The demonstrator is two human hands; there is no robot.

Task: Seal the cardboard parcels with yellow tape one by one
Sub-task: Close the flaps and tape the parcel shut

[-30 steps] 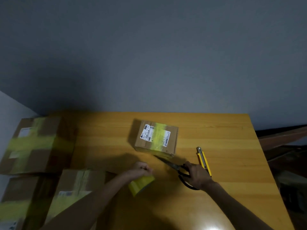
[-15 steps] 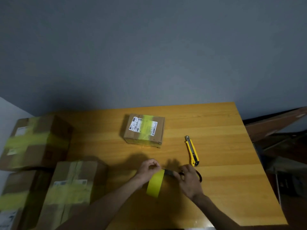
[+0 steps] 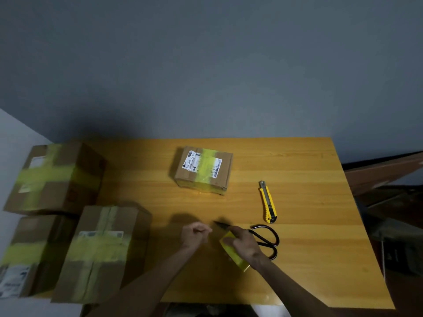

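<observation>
**Tape roll has swapped hands**

Half a second back the left hand [image 3: 195,234] had the yellow tape roll [image 3: 232,251]. Now I see the right hand [image 3: 246,244] gripping it, fingers curled over its top, at the near middle of the worktop [image 3: 302,170]. The left hand's fingers are curled tight just beside the roll; I cannot tell if they pinch anything. The scissors [image 3: 267,242] lie flat, blades running under the right hand.

The small parcel [image 3: 203,170] sits shut farther back, with a yellow strip across its white label — I can read "502" there, the rest is too small. The far parcel [image 3: 55,177], the corner parcel [image 3: 34,255] and the near parcel [image 3: 103,250] stand shut at the left, all taped yellow. The yellow knife [image 3: 267,202] lies to the right.
</observation>
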